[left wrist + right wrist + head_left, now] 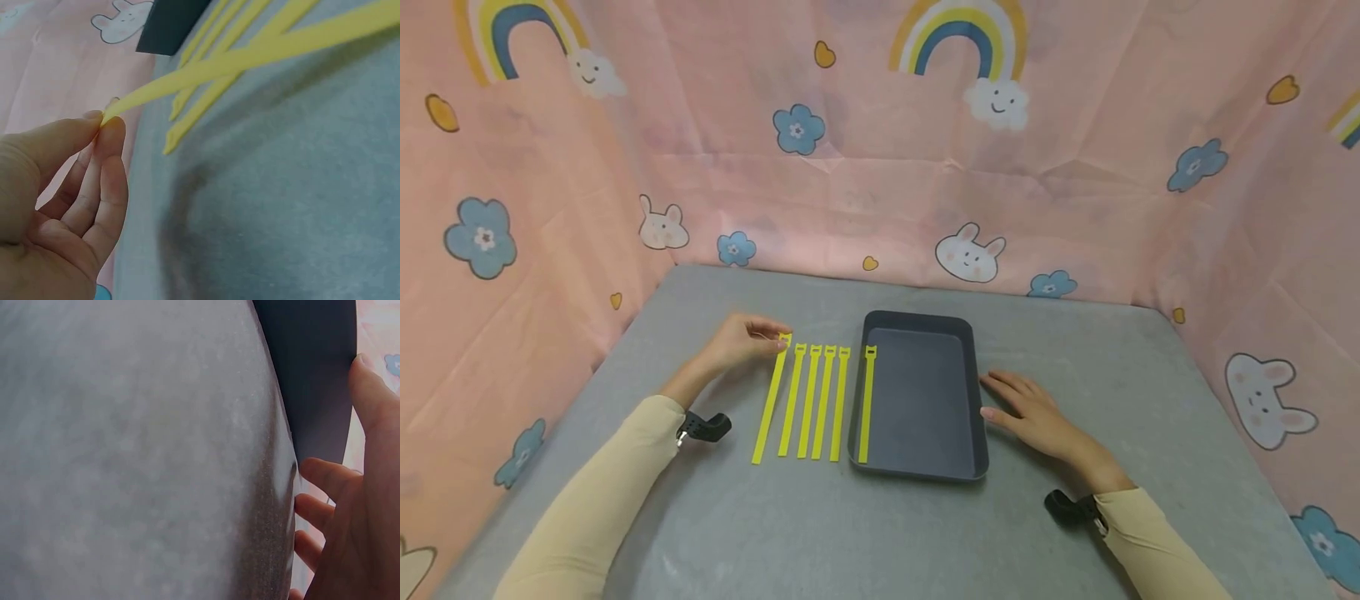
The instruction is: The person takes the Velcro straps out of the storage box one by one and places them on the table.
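Note:
Between thumb and fingertips, my left hand (741,342) pinches the slotted head of a yellow hook-and-loop cable tie (771,404). In the left wrist view, that cable tie (231,62) slants up to the right from the fingertips, above the others. Several matching cable ties (822,404) lie side by side on the table, left of a dark grey tray (925,400). One more cable tie (867,408) is inside the tray along its left wall. My right hand (1037,421), fingers spread, touches the tray's right side; the right wrist view has the thumb at the rim (355,359).
A grey cloth covers the table (925,542). Pink printed curtains (865,192) hang behind it and along both sides. Dark straps (706,427) sit on both wrists, over cream sleeves.

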Demonstrator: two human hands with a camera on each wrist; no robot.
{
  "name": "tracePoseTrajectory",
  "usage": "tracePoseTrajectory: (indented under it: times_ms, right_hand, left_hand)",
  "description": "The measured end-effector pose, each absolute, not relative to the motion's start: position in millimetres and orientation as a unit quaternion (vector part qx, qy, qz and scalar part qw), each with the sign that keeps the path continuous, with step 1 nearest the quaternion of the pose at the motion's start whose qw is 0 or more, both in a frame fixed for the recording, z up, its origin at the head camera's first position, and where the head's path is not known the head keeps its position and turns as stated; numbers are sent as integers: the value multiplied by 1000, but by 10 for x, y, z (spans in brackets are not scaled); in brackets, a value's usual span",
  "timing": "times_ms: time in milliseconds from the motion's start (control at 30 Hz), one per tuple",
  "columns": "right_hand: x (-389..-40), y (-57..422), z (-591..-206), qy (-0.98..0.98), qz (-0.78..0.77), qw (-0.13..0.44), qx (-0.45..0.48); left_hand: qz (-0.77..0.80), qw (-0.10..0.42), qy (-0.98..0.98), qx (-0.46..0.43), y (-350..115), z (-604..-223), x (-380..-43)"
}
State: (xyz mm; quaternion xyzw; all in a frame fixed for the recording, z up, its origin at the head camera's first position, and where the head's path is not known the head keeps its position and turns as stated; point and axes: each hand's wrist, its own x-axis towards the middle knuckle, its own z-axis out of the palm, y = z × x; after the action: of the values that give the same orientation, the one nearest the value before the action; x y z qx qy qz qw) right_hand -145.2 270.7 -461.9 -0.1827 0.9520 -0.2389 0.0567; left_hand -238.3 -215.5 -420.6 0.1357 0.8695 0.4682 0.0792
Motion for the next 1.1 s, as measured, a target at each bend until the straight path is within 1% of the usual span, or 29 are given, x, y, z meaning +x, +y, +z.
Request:
tracePoseTrajectory:
  times_ms: [433,633,1100]
  right_hand:
    - [-1452,2706,-4603,953,-237,62,-180]
    - [-1453,2708,-4612,952,-238,56,-184]
    - [-1452,2700,-4615,952,-240,53,-184]
  left_hand:
    - [448,56,885,118,-2135,-4517,-2526]
    - [430,30,893,127,-2114,-4558,-2528]
    - [408,4,902,142,-2087,-4608,-2523]
